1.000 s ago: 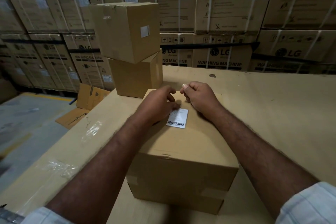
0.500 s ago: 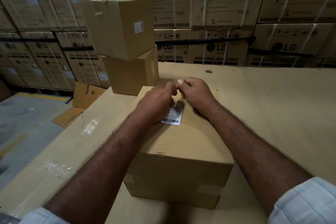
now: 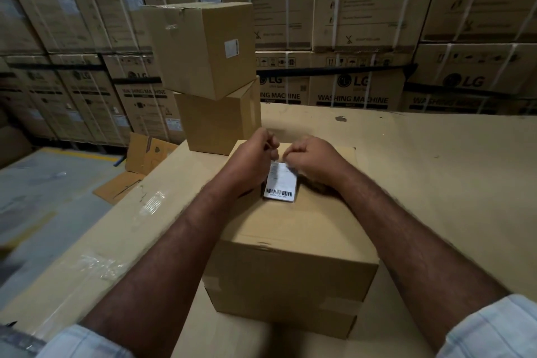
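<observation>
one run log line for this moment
left hand pinches white barcode label top edge | right hand pinches same edge | label lies on brown cardboard box

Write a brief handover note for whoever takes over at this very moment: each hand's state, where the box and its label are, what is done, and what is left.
Left hand: fingers curled at the label's far left corner; whether it pinches the label cannot be told.
Right hand: fingertips pinch the label's far edge.
Label: on top of the box, barcode end nearest you and lying flat.
The box sits on the table, just in front of two stacked boxes.
Done: label placed, near end down.
Left: probably press the far edge flat, then smooth the whole label.
</observation>
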{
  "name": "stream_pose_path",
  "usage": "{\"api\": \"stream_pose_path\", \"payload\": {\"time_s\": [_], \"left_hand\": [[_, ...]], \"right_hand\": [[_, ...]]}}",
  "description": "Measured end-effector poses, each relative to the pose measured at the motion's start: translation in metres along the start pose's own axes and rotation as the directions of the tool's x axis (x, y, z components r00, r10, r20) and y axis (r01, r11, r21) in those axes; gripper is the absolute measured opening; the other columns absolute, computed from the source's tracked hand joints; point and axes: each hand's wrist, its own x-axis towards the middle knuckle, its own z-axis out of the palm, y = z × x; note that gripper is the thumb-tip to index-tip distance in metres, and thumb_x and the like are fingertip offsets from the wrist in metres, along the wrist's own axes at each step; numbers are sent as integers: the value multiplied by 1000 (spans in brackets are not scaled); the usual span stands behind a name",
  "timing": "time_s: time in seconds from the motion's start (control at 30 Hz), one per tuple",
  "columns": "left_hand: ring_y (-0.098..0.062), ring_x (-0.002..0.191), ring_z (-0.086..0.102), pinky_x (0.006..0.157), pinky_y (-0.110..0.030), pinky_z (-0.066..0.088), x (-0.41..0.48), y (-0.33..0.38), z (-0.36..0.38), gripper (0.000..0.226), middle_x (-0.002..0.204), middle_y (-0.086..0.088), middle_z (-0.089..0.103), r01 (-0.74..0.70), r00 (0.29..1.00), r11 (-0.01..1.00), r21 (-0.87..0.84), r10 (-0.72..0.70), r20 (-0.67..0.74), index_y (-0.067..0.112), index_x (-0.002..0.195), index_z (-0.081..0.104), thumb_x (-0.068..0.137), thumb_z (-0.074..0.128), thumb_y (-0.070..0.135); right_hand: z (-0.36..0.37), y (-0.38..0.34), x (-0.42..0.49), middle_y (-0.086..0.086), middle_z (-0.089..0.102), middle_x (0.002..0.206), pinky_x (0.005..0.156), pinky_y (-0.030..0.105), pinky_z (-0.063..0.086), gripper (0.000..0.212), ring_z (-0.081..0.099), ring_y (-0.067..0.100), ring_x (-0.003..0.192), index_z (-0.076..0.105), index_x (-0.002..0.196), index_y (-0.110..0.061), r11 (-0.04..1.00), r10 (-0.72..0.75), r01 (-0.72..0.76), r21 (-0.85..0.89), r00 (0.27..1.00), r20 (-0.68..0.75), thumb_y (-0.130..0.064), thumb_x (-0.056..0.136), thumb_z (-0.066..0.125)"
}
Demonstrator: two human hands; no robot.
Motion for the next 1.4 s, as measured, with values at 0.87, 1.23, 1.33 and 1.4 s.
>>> {"api": "stream_pose_path", "payload": {"time_s": [0.87,1.23,1.33,1.4], "left_hand": [[-34,97,71,94,-43,54,-8,-5,-31,41,105,-21,75,243,889,906,-347,-65,453,1,104,78,68,83,21],[-35,86,70,88,-52,54,-9,-8,-33,28,96,-22,76,239,902,882,-406,-47,428,6,93,81,70,87,21],[-28,71,68,63,-37,58,-6,-14,-35,18,82,-14,75,230,922,846,-481,-32,386,10,82,80,73,85,25],[-23,72,68,63,-33,56,-4,-18,-34,13,79,-9,74,221,943,796,-564,-28,330,10,77,79,76,80,23]], "right_hand": [[-21,-1,-22,16,72,85,72,38,52,34,60,25,77,74,86,-5,847,26,-45,529,999,44,-37,91,65],[-31,-8,-75,1,75,88,76,27,53,10,66,10,80,74,92,-20,979,108,-107,173,994,3,-25,94,66],[-28,-14,-86,-9,70,89,72,25,49,4,64,7,85,72,91,-28,995,101,-101,-10,994,33,-30,90,70],[-25,-18,-90,-13,62,98,76,20,46,9,58,2,91,70,92,-29,988,70,-59,-142,995,73,-35,86,74]]}}
